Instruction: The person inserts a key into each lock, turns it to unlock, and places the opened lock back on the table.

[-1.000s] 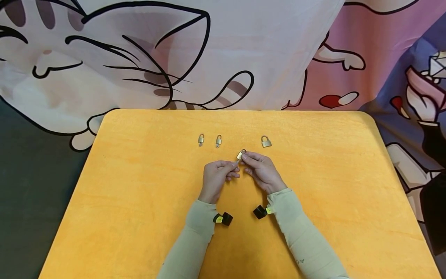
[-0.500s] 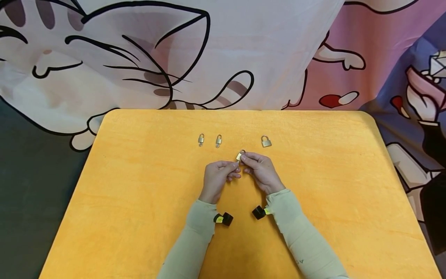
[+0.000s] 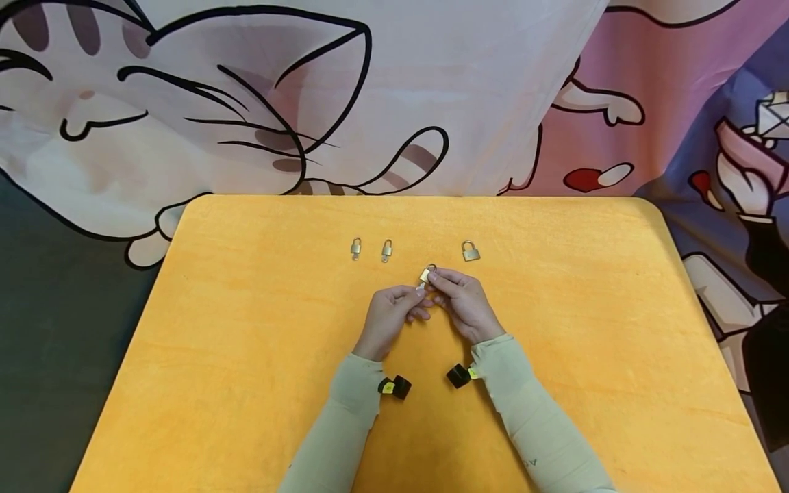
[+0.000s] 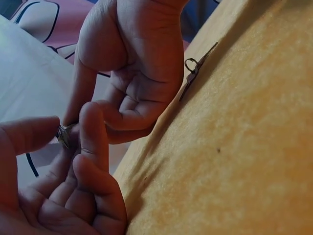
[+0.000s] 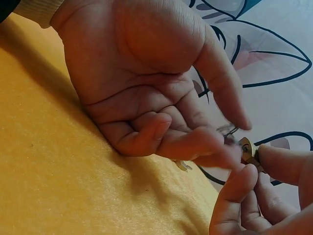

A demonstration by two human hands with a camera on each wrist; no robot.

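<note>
My right hand (image 3: 468, 306) pinches a small brass padlock (image 3: 425, 276) between thumb and fingers, its shackle facing away from me. At the lower end of that lock, my left hand (image 3: 390, 318) pinches a small silver key (image 3: 421, 287), largely hidden by the fingertips. In the right wrist view the brass padlock (image 5: 249, 150) sits in the right fingers, with the left hand (image 5: 146, 83) close against it. How deep the key sits in the lock cannot be seen.
Two small padlocks (image 3: 355, 248) (image 3: 386, 250), each with a silver piece at its lower end, lie ahead on the yellow table (image 3: 259, 329). A wider padlock (image 3: 471, 251) lies further right. A cartoon-printed curtain (image 3: 481, 89) hangs behind the table's far edge.
The left hand has shifted slightly to the right and turned a little at the key, its lower fingers spreading. The right hand and padlock have hardly moved.
</note>
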